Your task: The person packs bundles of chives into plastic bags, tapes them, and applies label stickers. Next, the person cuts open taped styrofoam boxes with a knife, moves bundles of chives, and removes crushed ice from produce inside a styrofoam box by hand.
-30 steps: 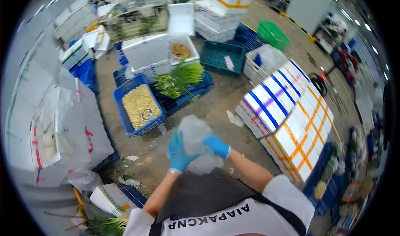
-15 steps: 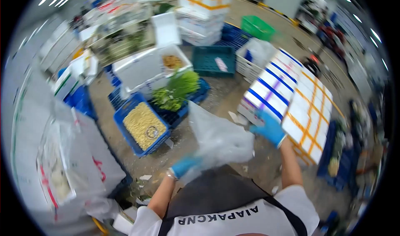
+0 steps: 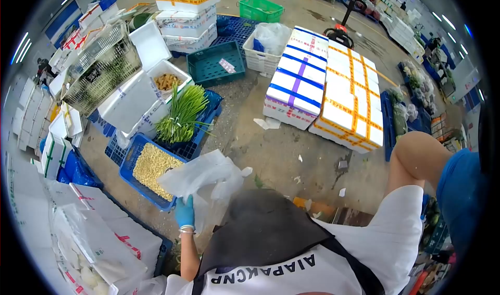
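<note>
My left hand, in a blue glove, is closed on the edge of a clear plastic bag. The bag hangs loose and crumpled in front of my dark apron, its upper part overlapping the edge of a blue basket. Small pale yellow pieces fill that basket. Close to the camera at the far right is my gloved right hand, raised with the elbow bent. Its fingers run into the dark picture edge, so whether it holds anything is hidden.
A bundle of long green stalks lies behind the basket. Foam boxes with blue tape and orange tape stand to the right. Beyond are a dark green crate, a white crate and a green basket. White sacks sit at left.
My right hand has left the bag's right side and come up near my head. The left hand still holds the bag, now nearer the blue basket. The view has turned right.
</note>
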A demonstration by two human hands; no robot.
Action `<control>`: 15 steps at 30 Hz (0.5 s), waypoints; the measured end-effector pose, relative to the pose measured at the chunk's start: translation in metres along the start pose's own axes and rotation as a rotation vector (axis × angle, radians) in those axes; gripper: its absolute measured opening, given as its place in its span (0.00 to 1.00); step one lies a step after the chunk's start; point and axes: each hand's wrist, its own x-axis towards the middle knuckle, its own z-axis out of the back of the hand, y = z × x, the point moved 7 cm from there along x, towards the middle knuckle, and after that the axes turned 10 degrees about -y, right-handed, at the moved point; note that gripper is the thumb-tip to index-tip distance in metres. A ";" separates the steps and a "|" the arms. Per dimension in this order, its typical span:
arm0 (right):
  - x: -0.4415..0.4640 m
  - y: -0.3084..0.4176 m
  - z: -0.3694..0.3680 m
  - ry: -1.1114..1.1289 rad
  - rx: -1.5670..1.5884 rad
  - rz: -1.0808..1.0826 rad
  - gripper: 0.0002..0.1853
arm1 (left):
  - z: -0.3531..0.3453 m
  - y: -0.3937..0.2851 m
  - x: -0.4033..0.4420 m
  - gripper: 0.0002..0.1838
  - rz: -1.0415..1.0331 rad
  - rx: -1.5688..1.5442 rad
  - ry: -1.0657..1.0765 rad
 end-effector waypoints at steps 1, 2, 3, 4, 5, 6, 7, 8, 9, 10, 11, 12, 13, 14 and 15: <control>0.003 0.000 0.000 0.009 -0.006 -0.001 0.16 | 0.001 0.000 -0.001 0.29 -0.024 0.004 0.027; 0.006 0.005 -0.003 0.019 -0.006 0.010 0.16 | 0.006 -0.013 -0.004 0.28 0.002 0.042 0.079; 0.008 0.006 -0.004 0.018 -0.011 0.015 0.16 | 0.010 -0.015 0.000 0.28 -0.026 0.037 0.076; 0.010 0.004 -0.001 0.017 -0.020 0.012 0.16 | 0.017 -0.011 0.002 0.28 -0.050 0.040 0.076; 0.012 0.001 -0.002 0.013 -0.015 0.016 0.16 | 0.007 -0.018 -0.005 0.28 -0.056 0.004 0.074; 0.011 0.004 0.001 -0.005 -0.013 0.042 0.17 | 0.003 -0.008 -0.002 0.29 -0.009 0.024 0.110; 0.013 0.003 0.006 -0.025 -0.009 0.060 0.17 | 0.006 -0.011 -0.001 0.30 -0.004 0.069 0.091; 0.012 0.001 0.011 -0.061 -0.011 0.069 0.17 | 0.002 0.000 0.003 0.31 -0.020 0.043 0.061; 0.012 -0.007 0.017 -0.099 -0.004 0.068 0.17 | 0.004 -0.003 0.001 0.30 -0.033 -0.006 0.065; 0.013 -0.013 0.022 -0.141 -0.004 0.058 0.17 | 0.013 -0.013 -0.001 0.28 -0.012 -0.031 0.064; 0.014 -0.022 0.027 -0.191 0.007 0.046 0.17 | 0.011 -0.005 -0.002 0.26 -0.009 -0.039 0.041; 0.019 -0.030 0.032 -0.243 0.018 0.040 0.17 | 0.008 0.003 -0.003 0.26 0.005 -0.007 0.041; 0.027 -0.037 0.036 -0.285 0.024 0.040 0.17 | -0.004 0.023 -0.004 0.27 -0.046 -0.045 -0.045; 0.035 -0.041 0.039 -0.308 0.032 0.047 0.17 | -0.016 0.043 -0.006 0.27 -0.099 -0.077 -0.130; 0.040 -0.043 0.045 -0.353 0.037 0.061 0.17 | -0.014 0.048 -0.003 0.27 -0.117 -0.073 -0.128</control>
